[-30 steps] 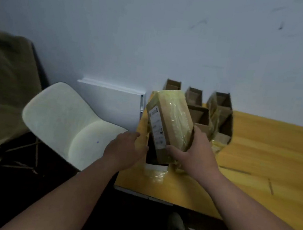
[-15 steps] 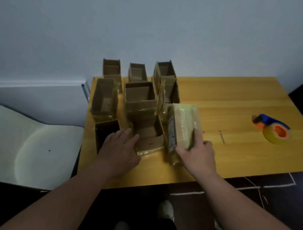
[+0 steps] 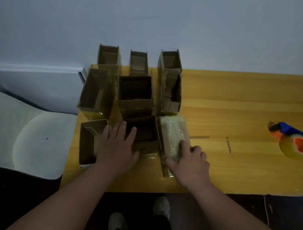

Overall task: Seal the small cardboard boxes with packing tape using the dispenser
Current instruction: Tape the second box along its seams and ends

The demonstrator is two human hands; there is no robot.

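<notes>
Several small open cardboard boxes (image 3: 135,91) stand in rows on the left part of the wooden table (image 3: 233,97). A taped, closed box (image 3: 173,132) sits on the table at the right end of the front row. My right hand (image 3: 189,160) holds its near end, thumb on the left side and fingers on top. My left hand (image 3: 118,147) rests flat with straight fingers on the open box (image 3: 144,133) beside it. The blue and orange tape dispenser (image 3: 293,140) lies alone at the table's right side, far from both hands.
A pale chair (image 3: 22,134) stands to the left of the table. The wall runs right behind the boxes. Bare tabletop lies between the boxes and the dispenser. My feet (image 3: 161,206) show below the front edge, on a dark floor.
The taped box has come down from in front of me onto the table beside the front row. My left hand has moved onto the open box. The view has swung right.
</notes>
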